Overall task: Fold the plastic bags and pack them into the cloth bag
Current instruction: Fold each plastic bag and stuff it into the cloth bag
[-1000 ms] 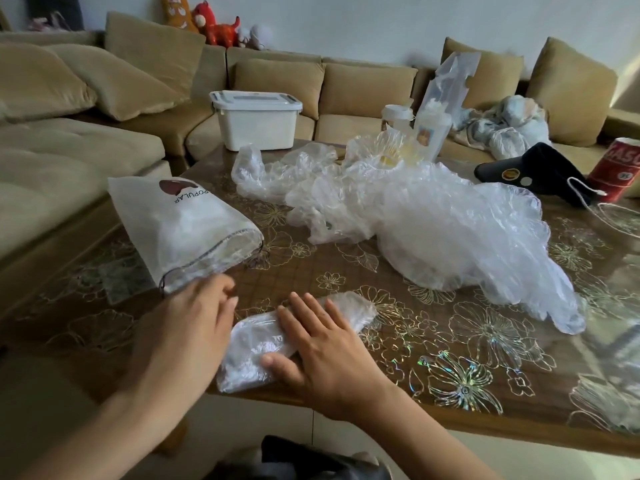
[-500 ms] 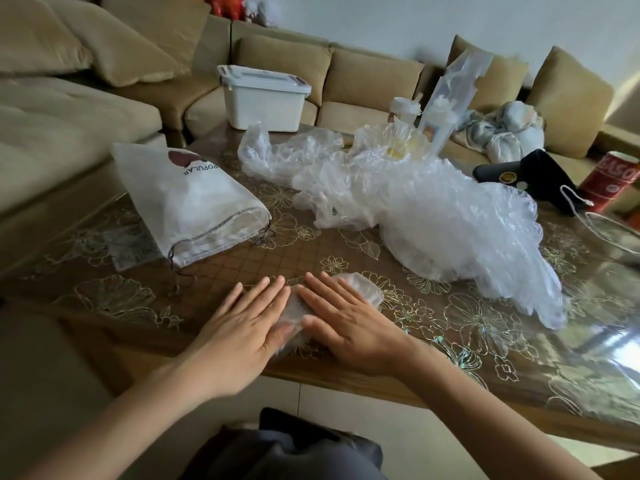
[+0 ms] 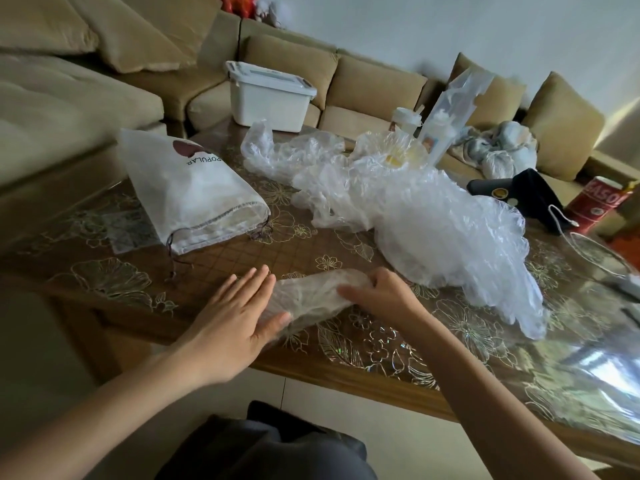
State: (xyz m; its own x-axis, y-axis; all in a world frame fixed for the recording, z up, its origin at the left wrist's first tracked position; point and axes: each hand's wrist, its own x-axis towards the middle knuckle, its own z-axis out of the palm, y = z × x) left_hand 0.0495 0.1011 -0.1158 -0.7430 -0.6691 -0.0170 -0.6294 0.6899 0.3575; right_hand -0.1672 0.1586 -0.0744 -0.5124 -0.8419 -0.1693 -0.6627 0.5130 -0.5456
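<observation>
Clear plastic bags (image 3: 433,220), white cloth bag (image 3: 187,195), brown gold-flowered table (image 3: 114,282), tan sofa (image 3: 374,88), red can (image 3: 601,209)

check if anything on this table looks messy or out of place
A heap of crumpled plastic bags sprawls unfolded across the table. The cloth bag lies on its side. Nothing looks spilled or damaged.

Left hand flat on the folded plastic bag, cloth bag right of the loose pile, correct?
No: the head view shows the cloth bag left of the loose pile. The left hand does lie flat on the folded plastic bag.
</observation>
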